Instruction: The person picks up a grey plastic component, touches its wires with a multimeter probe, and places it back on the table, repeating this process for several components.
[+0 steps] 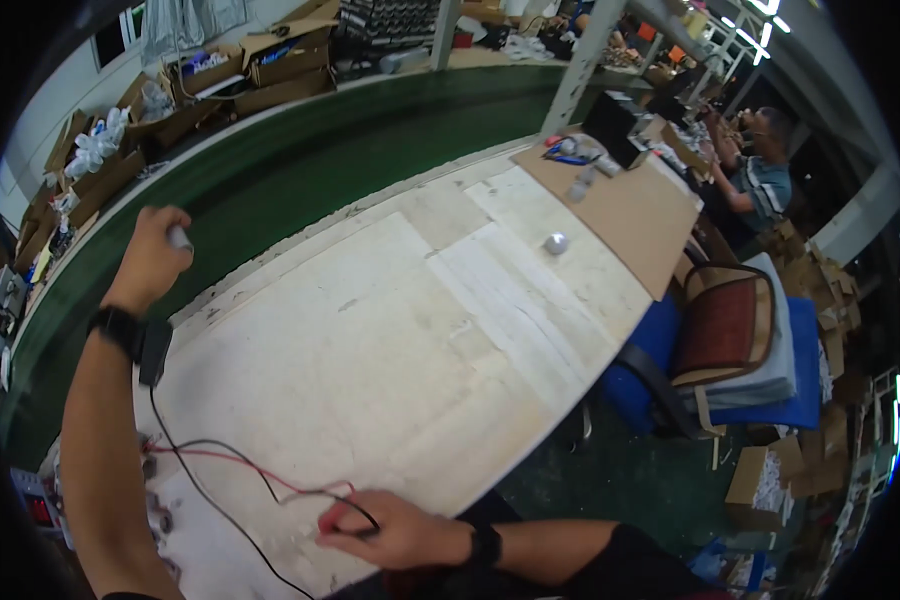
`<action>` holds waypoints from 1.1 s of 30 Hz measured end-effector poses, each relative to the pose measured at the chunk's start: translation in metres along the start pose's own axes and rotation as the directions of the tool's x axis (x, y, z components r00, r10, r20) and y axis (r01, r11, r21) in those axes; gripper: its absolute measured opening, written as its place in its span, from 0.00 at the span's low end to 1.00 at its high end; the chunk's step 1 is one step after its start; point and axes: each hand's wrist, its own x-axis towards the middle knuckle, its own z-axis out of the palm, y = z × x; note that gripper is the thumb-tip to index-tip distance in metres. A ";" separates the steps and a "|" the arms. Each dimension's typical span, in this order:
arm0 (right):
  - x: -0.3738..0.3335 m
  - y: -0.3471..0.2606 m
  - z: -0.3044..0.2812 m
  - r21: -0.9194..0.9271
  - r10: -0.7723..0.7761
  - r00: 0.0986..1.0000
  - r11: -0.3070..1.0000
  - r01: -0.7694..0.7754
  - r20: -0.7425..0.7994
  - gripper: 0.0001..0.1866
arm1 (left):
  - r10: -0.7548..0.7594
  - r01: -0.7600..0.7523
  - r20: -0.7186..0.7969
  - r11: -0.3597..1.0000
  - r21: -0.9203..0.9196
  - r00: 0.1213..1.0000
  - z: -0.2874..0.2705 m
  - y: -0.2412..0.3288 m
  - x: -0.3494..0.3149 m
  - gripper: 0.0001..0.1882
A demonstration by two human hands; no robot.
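My left hand [152, 258] is raised over the far left edge of the white worktable [320, 330], its fingers closed around a small grey-white rounded piece [179, 238]. Most of that piece is hidden by the fingers. A black strap with a small black box [153, 352] sits on my left wrist. Low over the table's near edge, my right hand [395, 530] is closed on red and black test leads [335, 518]. Their red and black wires [240, 456] run left across the tabletop. A small silvery round piece [556, 243] rests alone farther right on the table.
A device with a red display [40, 508] stands at lower left, near several small metallic parts [160, 515]. Brown cardboard [620, 210] covers the table's far right end. Beside it is a chair [720, 340]. Open cartons [290, 60] line the back ledge. Another person [760, 180] sits at far right.
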 end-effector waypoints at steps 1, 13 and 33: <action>-0.003 0.006 0.001 -0.034 -0.086 0.996 0.996 0.085 -0.032 0.10 | 0.006 -0.008 -0.028 0.997 -0.076 1.000 -0.012 0.014 -0.024 0.22; -0.007 -0.001 0.010 -0.181 -0.145 0.986 0.975 0.129 -0.080 0.11 | -0.283 0.284 0.027 0.949 -0.140 0.959 -0.010 0.110 -0.387 0.30; -0.008 0.016 -0.005 -0.211 0.121 0.982 0.966 -0.150 -0.145 0.09 | -0.272 0.188 -0.273 0.936 -0.299 0.923 0.006 0.114 -0.441 0.29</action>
